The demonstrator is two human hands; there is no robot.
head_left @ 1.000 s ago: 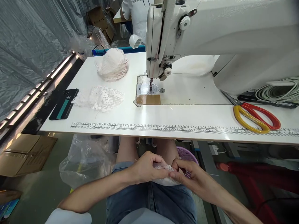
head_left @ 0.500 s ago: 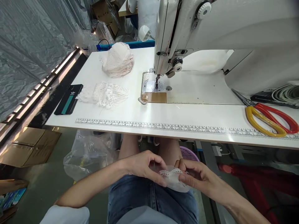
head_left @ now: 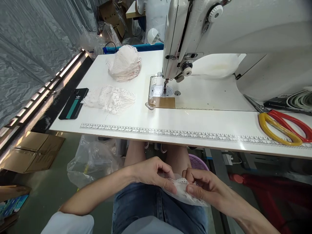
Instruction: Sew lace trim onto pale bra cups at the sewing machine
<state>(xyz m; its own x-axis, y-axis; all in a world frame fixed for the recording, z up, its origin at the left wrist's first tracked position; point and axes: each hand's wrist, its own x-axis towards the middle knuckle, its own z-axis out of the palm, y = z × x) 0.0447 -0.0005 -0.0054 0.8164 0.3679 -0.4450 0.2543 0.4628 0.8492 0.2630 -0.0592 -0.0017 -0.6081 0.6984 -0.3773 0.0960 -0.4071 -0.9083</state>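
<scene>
Over my lap, below the table edge, both hands pinch a small white lace-trimmed fabric piece (head_left: 183, 191). My left hand (head_left: 149, 172) grips its left end with thumb and fingers closed. My right hand (head_left: 203, 187) is closed on its right side, fingers curled over the lace edge. The piece droops between them above my denim shorts (head_left: 156, 208).
A white sewing machine (head_left: 219, 32) stands on the white table (head_left: 195, 122) with a printed ruler along its front. Loose lace pieces (head_left: 109, 99), a stacked pile of cups (head_left: 125, 63), a black phone (head_left: 73, 104) and red-yellow scissors (head_left: 282, 125) lie on it. A purple basket (head_left: 197, 162) sits underneath.
The fabric piece has been turned and pulled out wider between my hands, its lower part now hanging further right. My view shifted slightly down and left.
</scene>
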